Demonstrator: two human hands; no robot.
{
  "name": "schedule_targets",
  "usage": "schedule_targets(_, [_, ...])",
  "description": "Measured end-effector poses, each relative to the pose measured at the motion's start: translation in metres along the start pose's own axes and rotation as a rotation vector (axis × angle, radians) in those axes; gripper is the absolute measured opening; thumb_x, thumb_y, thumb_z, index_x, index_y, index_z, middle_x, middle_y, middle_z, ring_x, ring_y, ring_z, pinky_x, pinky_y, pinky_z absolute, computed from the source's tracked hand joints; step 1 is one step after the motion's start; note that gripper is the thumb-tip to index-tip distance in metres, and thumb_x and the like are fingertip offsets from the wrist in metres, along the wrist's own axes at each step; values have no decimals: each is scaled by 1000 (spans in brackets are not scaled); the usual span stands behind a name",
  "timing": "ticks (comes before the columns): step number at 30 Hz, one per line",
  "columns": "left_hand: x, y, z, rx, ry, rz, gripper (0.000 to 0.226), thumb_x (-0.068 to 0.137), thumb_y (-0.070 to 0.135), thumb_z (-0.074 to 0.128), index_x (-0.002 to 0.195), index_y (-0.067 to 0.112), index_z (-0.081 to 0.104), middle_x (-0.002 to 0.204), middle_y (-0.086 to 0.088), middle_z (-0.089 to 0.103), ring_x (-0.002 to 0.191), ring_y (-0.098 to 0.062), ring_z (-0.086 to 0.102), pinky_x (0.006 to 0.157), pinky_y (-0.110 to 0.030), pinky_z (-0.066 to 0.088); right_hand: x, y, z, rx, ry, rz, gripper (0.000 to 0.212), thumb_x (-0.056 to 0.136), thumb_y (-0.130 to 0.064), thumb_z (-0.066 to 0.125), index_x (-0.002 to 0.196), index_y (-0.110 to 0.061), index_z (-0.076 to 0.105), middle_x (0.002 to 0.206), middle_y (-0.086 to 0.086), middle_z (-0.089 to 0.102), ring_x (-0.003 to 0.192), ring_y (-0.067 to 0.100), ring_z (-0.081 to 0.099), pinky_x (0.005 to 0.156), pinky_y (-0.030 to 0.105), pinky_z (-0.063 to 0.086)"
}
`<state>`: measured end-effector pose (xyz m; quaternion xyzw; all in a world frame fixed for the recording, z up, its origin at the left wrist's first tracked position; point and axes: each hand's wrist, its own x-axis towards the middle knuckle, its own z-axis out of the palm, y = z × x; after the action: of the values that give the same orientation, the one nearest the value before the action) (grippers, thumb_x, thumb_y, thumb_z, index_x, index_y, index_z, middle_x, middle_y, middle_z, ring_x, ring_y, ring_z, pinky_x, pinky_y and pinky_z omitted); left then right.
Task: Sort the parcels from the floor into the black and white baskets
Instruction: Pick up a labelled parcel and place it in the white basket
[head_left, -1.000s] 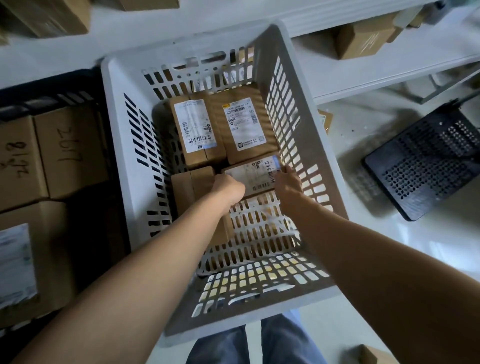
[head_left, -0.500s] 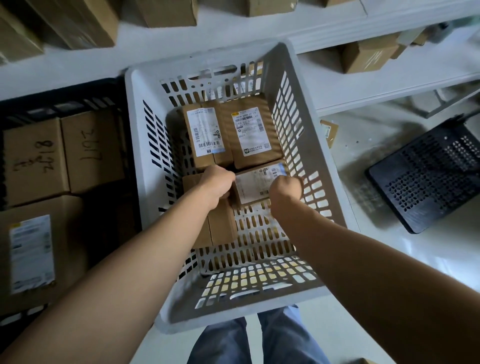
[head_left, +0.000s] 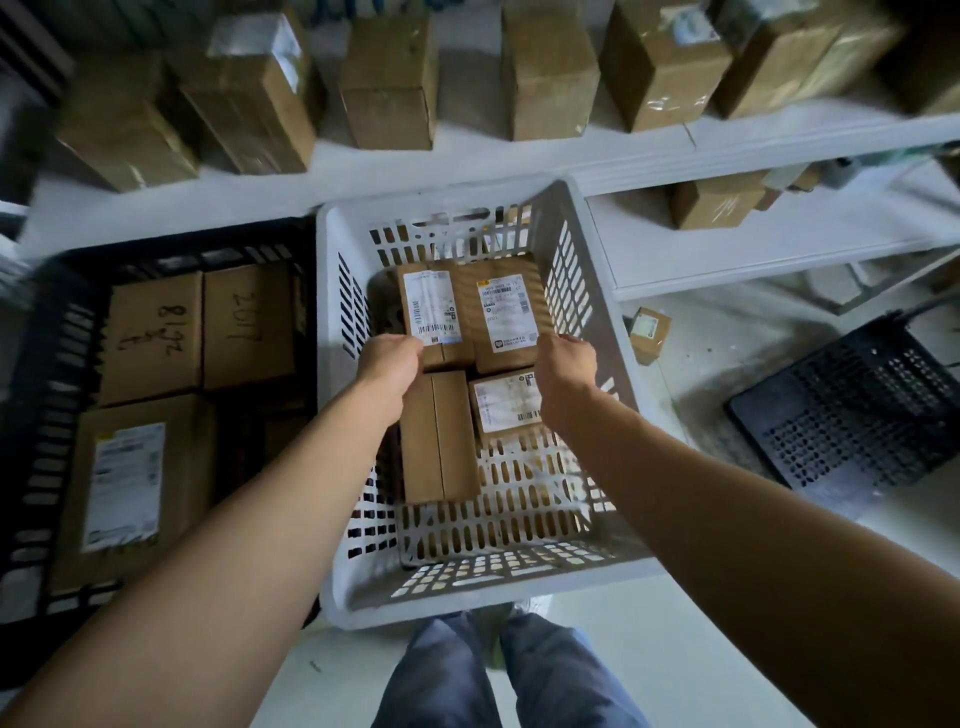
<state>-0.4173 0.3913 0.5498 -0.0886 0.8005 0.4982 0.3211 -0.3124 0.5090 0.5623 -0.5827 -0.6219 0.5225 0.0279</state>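
Both arms reach down into the white basket (head_left: 332, 415), which holds four brown parcels lying flat. The left grip (head_left: 389, 364) is curled, knuckles up, at the near edge of the narrow labelled parcel (head_left: 434, 312). That parcel lies just beyond it, label upward, its long axis running away from the person. The right grip (head_left: 566, 369) is curled the same way at the near right corner of the wider labelled parcel (head_left: 506, 314), which lies side by side with the narrow one and points the same way. The fingertips of both grips are hidden under the hands, so I cannot tell whether either holds a parcel or only rests on it. Between the two wrists and nearer the person lie a long plain parcel (head_left: 439, 436), its top seam and long axis running toward the person, and just right of it a small labelled parcel (head_left: 506, 402) under the right wrist. Left of the left grip stands the black basket (head_left: 52, 415), touching the white one and filled with larger boxes, two with handwritten numbers. Right of the right grip, on the floor (head_left: 727, 338) beyond the basket wall, sits a small loose parcel (head_left: 648, 332). Past both grips a white shelf (head_left: 779, 135) carries a row of cartons.
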Motion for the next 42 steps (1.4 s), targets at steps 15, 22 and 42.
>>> schedule_targets(15, [-83, 44, -2, -156, -278, 351, 14, 96, 28, 52, 92, 19, 62, 97, -2, 68, 90, -16, 65, 73, -26, 49, -88, -23, -57, 413, -91, -408, 32, 97, -36, 47, 104, -10, 65, 100, 4, 70, 94, 13, 65, 85, 26, 51])
schedule_targets(22, [-149, 71, -12, -86, -674, 656, 24, 97, 37, 47, 104, 19, 60, 108, -2, 66, 103, -16, 65, 93, -34, 50, -175, -2, -87, 524, 298, -552, 26, 97, -34, 47, 101, -16, 65, 96, -4, 67, 94, 10, 62, 82, 23, 48])
schedule_targets(42, [-441, -143, -73, 334, -1818, 540, 22, 100, 27, 41, 104, 14, 58, 112, -10, 64, 108, -24, 62, 98, -38, 47, -529, 244, -59, 879, 1357, -141, 22, 98, -33, 46, 94, -21, 63, 103, 3, 66, 104, 17, 61, 95, 31, 46])
